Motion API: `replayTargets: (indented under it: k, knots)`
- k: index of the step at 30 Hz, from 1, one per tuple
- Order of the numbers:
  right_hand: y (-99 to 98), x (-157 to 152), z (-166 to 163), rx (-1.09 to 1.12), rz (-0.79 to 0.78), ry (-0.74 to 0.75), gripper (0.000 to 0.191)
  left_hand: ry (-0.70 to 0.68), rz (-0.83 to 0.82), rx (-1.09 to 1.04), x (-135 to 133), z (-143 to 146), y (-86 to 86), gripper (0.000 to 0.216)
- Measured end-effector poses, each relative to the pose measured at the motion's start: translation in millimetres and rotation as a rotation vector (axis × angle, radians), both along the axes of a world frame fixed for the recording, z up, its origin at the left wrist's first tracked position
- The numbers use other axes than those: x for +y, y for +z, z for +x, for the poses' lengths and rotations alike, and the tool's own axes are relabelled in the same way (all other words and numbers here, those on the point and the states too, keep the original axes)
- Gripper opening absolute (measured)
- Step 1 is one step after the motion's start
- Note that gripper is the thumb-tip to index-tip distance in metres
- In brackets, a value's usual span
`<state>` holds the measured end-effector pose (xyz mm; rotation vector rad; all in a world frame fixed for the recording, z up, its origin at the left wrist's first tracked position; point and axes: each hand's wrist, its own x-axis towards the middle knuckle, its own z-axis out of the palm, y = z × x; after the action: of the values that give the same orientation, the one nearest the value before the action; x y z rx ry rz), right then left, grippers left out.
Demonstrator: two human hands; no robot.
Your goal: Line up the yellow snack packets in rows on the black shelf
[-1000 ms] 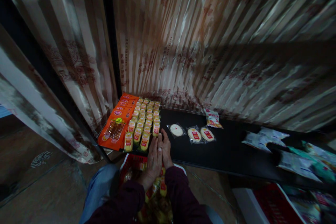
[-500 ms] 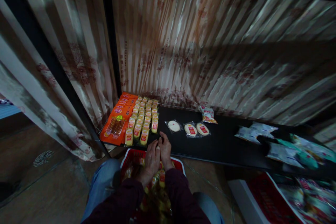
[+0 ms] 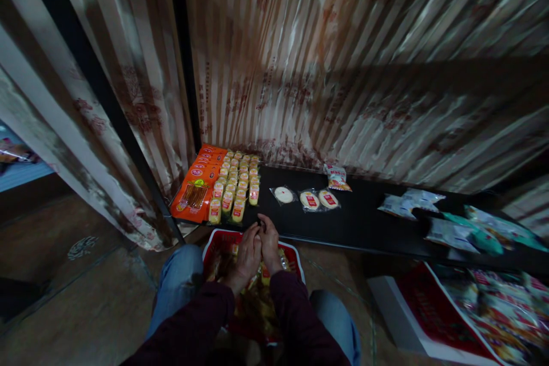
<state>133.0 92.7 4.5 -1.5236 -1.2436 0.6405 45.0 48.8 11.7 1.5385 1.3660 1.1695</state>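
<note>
My left hand point(image 3: 246, 256) and my right hand point(image 3: 270, 243) are pressed together, fingertips at the front edge of a black shelf point(image 3: 369, 226). They hover over a red basket point(image 3: 213, 241) on my lap that holds several yellow snack packs. Whether the fingers pinch anything is too dark to tell. Just beyond my hands, rows of small yellow packets point(image 3: 235, 186) lie on the shelf beside a stack of orange packets point(image 3: 198, 186).
Three round flat packets point(image 3: 309, 200) and a small red-and-white bag point(image 3: 337, 178) lie mid-shelf. White and green packets point(image 3: 454, 229) lie at the right. A red-and-white box point(image 3: 422, 309) of packets sits on the floor, lower right. Striped paper point(image 3: 326, 80) backs the shelf.
My hands have drawn back from the yellow rows toward the basket, staying together. The view has shifted so the shelf sits a little higher in the picture.
</note>
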Motion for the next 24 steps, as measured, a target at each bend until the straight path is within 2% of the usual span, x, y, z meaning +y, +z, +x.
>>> replayTargets:
  k: [4,7,15,19,23,24]
  knots:
    - [-4.2,-11.7,0.2,-0.002,0.003,0.052,0.046,-0.036,0.004,0.032,-9.4,-5.7,-1.7,0.044]
    - [-8.6,-24.8,-4.0,-0.023,0.027,0.078,0.049,-0.034,-0.019,0.079,-21.0,-10.4,-9.0,0.045]
    - [-17.3,-56.5,-14.8,-0.26,0.104,0.187,0.053,-0.068,-0.133,0.135,-59.2,-25.4,-33.1,0.049]
    - [-28.3,-73.2,-15.5,-0.391,-0.043,0.154,0.046,-0.14,-0.244,0.133,-72.6,-31.8,-41.0,0.048]
    - [-46.5,-98.7,-8.6,-0.567,-0.324,0.144,0.044,-0.155,-0.396,0.132,-85.7,-36.0,-59.7,0.031]
    - [-50.3,-105.4,-5.4,-0.582,-0.349,0.155,0.043,-0.155,-0.414,0.13,-88.8,-36.2,-65.2,0.026]
